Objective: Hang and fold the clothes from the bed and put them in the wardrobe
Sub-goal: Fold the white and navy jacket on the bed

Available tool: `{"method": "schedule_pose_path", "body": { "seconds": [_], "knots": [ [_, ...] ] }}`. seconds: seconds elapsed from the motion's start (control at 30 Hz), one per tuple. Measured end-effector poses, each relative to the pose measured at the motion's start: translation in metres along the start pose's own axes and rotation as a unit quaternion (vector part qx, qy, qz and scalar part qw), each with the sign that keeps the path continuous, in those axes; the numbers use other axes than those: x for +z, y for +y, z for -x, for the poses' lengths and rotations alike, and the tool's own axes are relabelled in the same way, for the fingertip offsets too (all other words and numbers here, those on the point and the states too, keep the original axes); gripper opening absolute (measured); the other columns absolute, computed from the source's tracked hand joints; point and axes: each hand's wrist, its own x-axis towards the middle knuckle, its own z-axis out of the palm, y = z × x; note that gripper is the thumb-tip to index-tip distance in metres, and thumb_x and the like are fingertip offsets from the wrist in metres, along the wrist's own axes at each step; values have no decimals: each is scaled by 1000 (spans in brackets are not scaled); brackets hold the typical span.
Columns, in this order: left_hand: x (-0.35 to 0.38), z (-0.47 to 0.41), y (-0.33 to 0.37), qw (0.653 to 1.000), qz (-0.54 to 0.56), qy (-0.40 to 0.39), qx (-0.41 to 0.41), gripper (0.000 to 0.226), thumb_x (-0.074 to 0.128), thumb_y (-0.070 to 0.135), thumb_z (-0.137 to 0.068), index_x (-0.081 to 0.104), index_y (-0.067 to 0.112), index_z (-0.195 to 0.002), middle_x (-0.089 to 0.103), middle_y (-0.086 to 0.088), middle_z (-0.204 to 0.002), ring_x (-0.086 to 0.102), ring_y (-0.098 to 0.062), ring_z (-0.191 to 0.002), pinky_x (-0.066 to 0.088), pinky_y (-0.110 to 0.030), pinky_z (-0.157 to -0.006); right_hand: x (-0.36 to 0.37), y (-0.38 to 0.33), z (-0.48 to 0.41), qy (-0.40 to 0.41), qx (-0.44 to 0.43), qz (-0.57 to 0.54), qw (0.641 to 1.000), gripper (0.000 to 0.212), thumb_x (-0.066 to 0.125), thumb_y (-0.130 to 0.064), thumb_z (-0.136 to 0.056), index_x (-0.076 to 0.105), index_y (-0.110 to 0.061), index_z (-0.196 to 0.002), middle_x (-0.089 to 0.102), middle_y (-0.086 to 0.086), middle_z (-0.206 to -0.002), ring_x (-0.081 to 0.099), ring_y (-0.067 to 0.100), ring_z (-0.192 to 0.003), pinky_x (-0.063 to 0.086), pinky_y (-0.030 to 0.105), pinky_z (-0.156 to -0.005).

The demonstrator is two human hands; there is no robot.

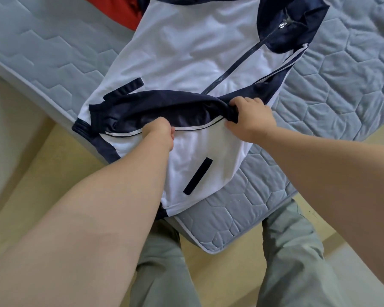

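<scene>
The white and navy jacket [186,52] lies front up across the near corner of the bed [341,96], collar toward the far side. Its hem end hangs over the near edge, and its zip [242,65] is closed along most of its length. A navy sleeve [164,105] is folded across the body, just above a piped seam.

The step in hand looks like folding the sleeve in before the body is doubled over. To do it well, the sleeve should lie flat and straight inside the jacket's outline. The white panel beneath needs smoothing, and both sides should be pulled evenly so the zip stays centred.

The right hand [249,119] is closed, with fingers and thumb curled round the bunched navy cloth at the sleeve's right end. The left hand [159,134] is also curled tight and seems to pinch the fabric at the piped seam, though its fingertips are hidden.

A red garment [120,12] lies at the far edge, touching the jacket. Grey trousers [293,251] stand against the bed's corner.
</scene>
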Motion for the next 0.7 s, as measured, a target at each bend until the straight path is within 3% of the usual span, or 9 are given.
{"method": "schedule_pose_path", "body": {
  "seconds": [0.1,0.2,0.23,0.3,0.37,0.47,0.57,0.63,0.7],
  "knots": [
    [-17,-15,11,996,11,80,36,43,63,26,-86,59,16,-129,66,0,-116,66,-23,-96,54,-31,-72,3,-13,-7,11,-9,-31,999,44,60,-37,-84,54,-26,-126,57,1,-119,47,31,-114,33,43,-89],
    [-28,-29,22,992,65,86,65,39,54,23,-84,58,15,-122,64,2,-119,62,-23,-96,53,-31,-85,6,-32,-17,11,-15,-62,998,38,57,-42,-86,58,-26,-121,59,1,-117,48,32,-115,30,42,-85],
    [-28,-32,24,994,29,69,84,34,56,20,-83,58,13,-116,67,-1,-115,67,-23,-91,57,-32,-86,7,-39,-21,17,-8,-71,997,39,54,-46,-88,58,-25,-121,59,2,-118,48,32,-116,31,41,-86],
    [-25,-34,31,996,-11,25,87,18,65,27,-87,60,13,-98,70,-5,-100,70,-21,-74,60,-29,-74,7,-52,-28,29,23,-104,994,47,45,-53,-93,59,-25,-129,59,4,-125,49,31,-120,34,43,-93],
    [-22,-29,43,997,-18,-55,55,41,68,50,-88,60,13,-105,67,-7,-103,67,-23,-81,60,-35,-78,5,-62,-32,24,30,-120,992,46,40,-52,-96,59,-27,-130,61,2,-123,53,31,-118,35,43,-94],
    [-18,-24,60,992,13,-124,-4,70,66,74,-78,57,18,-119,64,-6,-108,62,-26,-89,53,-49,-87,4,-66,-23,-25,-79,-74,994,29,46,-41,-97,58,-30,-121,61,-3,-96,60,31,-99,38,37,-79],
    [-15,-16,65,992,-31,-119,-2,40,75,46,-87,59,16,-109,65,-4,-106,64,-26,-87,57,-43,-82,7,-59,-5,-84,-173,23,981,31,53,-33,-95,50,-28,-126,57,-2,-97,59,32,-92,48,39,-72],
    [-12,-17,66,992,-13,-117,34,5,61,13,-97,57,11,-96,61,-2,-98,61,-19,-80,56,-28,-63,12,-53,5,-108,-178,68,976,35,53,-25,-92,44,-24,-126,59,2,-96,58,32,-83,51,40,-67],
    [-12,-18,65,987,44,-145,49,18,49,-8,-92,54,10,-91,53,-3,-87,56,-19,-74,51,-22,-54,18,-47,11,-114,-154,75,979,36,52,-16,-89,38,-20,-122,57,4,-88,55,31,-71,48,39,-59]
  ]
}}
